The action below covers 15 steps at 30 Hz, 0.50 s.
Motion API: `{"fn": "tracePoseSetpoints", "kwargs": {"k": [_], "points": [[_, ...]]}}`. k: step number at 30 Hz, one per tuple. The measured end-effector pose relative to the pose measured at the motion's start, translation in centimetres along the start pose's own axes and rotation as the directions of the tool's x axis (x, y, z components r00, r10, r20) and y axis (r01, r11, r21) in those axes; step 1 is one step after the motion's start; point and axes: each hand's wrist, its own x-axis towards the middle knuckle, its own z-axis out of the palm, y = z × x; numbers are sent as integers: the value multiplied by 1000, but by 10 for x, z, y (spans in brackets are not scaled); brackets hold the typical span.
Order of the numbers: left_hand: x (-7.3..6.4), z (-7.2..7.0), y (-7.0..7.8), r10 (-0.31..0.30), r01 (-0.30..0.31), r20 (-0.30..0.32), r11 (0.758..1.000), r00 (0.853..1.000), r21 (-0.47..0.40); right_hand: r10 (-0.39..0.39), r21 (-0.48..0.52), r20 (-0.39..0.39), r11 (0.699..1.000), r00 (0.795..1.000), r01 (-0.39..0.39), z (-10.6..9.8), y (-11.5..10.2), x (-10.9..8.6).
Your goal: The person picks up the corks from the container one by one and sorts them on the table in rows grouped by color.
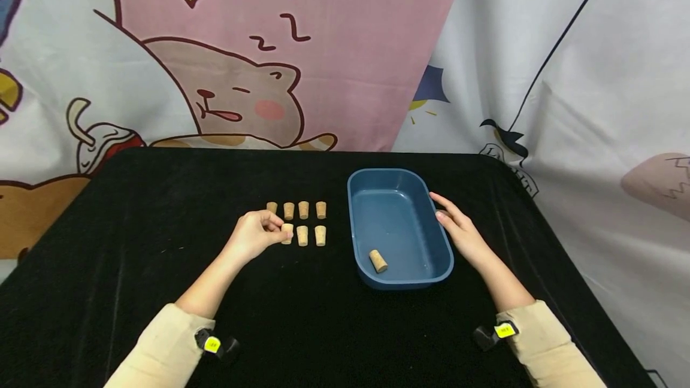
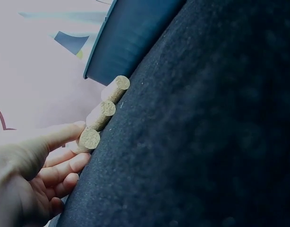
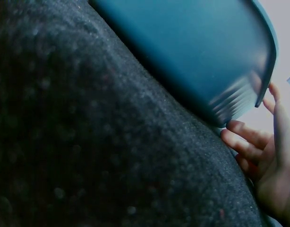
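Note:
My left hand (image 1: 257,235) pinches a tapered cork (image 1: 287,233) between thumb and fingers, at the left end of the front row of corks. In the left wrist view, this cork (image 2: 89,140) shows its round end beside the thumb tip. Two more corks, one of them a middle cork (image 1: 302,236), stand to its right. Behind is a row of several corks, including a back cork (image 1: 304,210). The fingers of my right hand (image 1: 460,232) rest against the right side of a blue plastic basin (image 1: 400,285), loosely extended. One cork (image 1: 378,261) lies on its side inside the basin.
A black cloth (image 1: 323,334) covers the table, which ends at a back edge below a printed curtain (image 1: 356,64). The basin stands right of the cork rows, its rim raised above the cloth. The curtain also hangs along the right side.

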Motion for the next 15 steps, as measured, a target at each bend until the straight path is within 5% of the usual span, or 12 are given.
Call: {"fn": "tracePoseSetpoints", "kwargs": {"k": [15], "points": [[2,-5,2,43,-42,-3,994,999,98,17,9,1,1000,1000,-17,1,-3,-1]]}}
